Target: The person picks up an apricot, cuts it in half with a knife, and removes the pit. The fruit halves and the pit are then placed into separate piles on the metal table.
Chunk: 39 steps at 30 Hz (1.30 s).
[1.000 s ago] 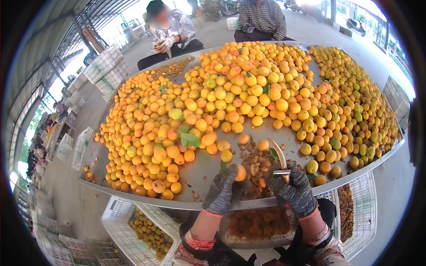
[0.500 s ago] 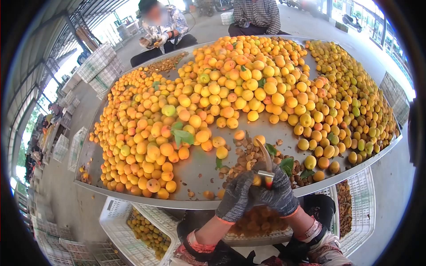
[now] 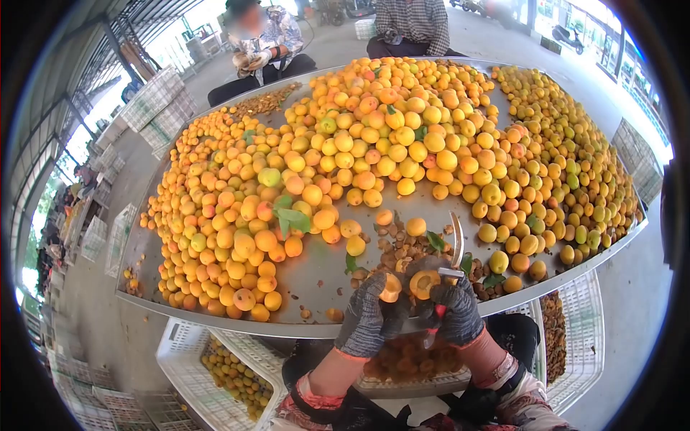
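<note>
My left hand (image 3: 364, 323), in a dark grey knit glove, is closed on one apricot half (image 3: 390, 287). In the gloved fingers of my right hand (image 3: 457, 310) is a curved-blade knife (image 3: 458, 241) with a red handle, its blade pointing up and away. A second apricot half (image 3: 424, 284), cut face toward me and hollow in the middle, is pinched by the same hand. Both hands are over the near edge of the metal table (image 3: 302, 284). Just beyond them lies a heap of apricot pits (image 3: 402, 248) with some green leaves.
Whole apricots (image 3: 345, 144) are piled across the table. White crates stand below its near edge, one with apricots (image 3: 233, 373), another with brown pits (image 3: 555, 337). A crate between my legs holds orange fruit pieces (image 3: 417, 358). Two people sit at the far side.
The apricot between my hands has come apart into two halves, now held separately. The knife blade has swung more upright, and its red handle shows.
</note>
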Each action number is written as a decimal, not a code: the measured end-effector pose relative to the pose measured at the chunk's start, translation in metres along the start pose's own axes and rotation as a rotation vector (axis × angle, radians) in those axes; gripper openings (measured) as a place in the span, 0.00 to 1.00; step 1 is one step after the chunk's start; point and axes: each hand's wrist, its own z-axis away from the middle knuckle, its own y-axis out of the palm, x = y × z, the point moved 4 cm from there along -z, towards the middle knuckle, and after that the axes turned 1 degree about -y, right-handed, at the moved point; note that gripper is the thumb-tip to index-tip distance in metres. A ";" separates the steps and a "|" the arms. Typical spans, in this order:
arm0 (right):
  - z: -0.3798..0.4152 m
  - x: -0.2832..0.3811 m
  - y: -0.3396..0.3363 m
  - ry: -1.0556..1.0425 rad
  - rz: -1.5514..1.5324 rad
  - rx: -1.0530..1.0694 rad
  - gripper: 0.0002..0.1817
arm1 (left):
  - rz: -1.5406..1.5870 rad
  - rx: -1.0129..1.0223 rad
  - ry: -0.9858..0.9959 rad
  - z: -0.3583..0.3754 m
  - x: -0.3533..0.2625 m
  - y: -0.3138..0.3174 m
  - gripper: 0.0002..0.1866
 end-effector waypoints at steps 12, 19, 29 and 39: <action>0.008 0.028 -0.018 -0.066 0.227 0.030 0.13 | -0.854 0.232 0.041 0.012 -0.005 0.008 0.16; 0.008 0.039 -0.018 -0.070 0.325 -0.008 0.16 | -1.097 0.616 0.244 0.020 -0.002 0.031 0.29; 0.007 0.014 0.001 -0.093 0.128 -0.034 0.17 | -0.710 0.209 0.362 0.009 -0.010 0.026 0.25; 0.012 0.007 0.004 -0.088 0.296 -0.116 0.11 | -0.336 0.198 0.247 0.006 -0.004 0.029 0.25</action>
